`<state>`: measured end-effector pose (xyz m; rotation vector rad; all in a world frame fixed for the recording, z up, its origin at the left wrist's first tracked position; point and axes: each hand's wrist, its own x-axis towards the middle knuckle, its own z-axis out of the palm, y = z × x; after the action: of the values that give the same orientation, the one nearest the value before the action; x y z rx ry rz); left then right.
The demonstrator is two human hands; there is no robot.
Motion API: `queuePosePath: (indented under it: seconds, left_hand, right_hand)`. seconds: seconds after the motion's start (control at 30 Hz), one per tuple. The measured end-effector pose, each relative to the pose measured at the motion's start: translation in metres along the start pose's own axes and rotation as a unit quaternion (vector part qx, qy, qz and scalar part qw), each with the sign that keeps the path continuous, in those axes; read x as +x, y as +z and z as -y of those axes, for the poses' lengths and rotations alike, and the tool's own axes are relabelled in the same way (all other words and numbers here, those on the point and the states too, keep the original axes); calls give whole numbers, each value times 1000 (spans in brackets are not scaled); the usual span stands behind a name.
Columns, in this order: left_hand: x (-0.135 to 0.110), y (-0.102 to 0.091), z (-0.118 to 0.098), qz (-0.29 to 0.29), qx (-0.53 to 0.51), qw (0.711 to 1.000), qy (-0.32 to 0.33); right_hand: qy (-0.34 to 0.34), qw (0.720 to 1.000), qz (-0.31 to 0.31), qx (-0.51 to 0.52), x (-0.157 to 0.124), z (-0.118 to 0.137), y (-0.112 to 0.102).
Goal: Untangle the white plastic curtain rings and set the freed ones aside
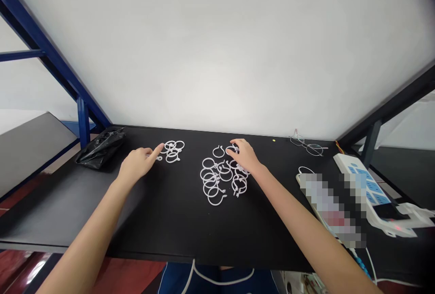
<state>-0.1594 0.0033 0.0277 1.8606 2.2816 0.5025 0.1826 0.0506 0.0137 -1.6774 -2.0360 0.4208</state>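
White plastic rings with small clasps, which look like curtain rings, lie in two groups on the black tabletop (163, 212). The smaller group of rings (172, 152) is at the left, just beyond my left hand (137, 166). That hand is open, its thumb stretched away from the fingers; part of a white ring (159, 158) shows beside it, the remainder hidden. My right hand (247, 156) hovers at the far right of the larger, partly overlapping group of rings (214, 183). Its thumb and forefinger are apart around one ring (229, 150), without a visible grip.
At the left lies a crumpled black plastic bag (102, 148). Eyeglasses (307, 147) rest near the wall at the right. Closer in are a phone (328, 212) with a cable and a white power strip (365, 185). Blue frame bars (57, 54) slant along the left side.
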Motion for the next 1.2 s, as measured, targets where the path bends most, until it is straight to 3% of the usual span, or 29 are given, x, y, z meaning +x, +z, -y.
queuePosePath:
  seconds: [0.2,0.5,0.6,0.67,0.77,0.9,1.0,1.07,1.2]
  left_hand:
    - [-1,18,17,-11,45,998,30]
    - [-7,21,21,-78,202,973,73]
    - [-8,18,16,-105,204,971,62]
    - [-8,17,5,-126,166,976,69]
    - [-9,25,-27,-114,35,983,143]
    - [-17,53,-77,10,-158,947,280]
    - [-20,74,-102,82,-191,927,312]
    - [-19,83,-110,99,-191,924,316]
    - [-15,88,-118,109,-200,918,324]
  right_hand:
    - [45,993,44,-96,23,8,4]
    - [28,999,35,-26,31,-7,3]
    - [21,999,28,27,31,-10,-2]
    - [21,998,18,60,28,-8,-7]
    - [-5,987,-10,162,15,3,-14]
    - [-39,939,4,341,-13,21,-18]
    - [-10,897,86,434,-31,24,-17]
    - [3,898,89,432,-39,19,-15]
    - [-7,920,37,389,-46,4,-12]
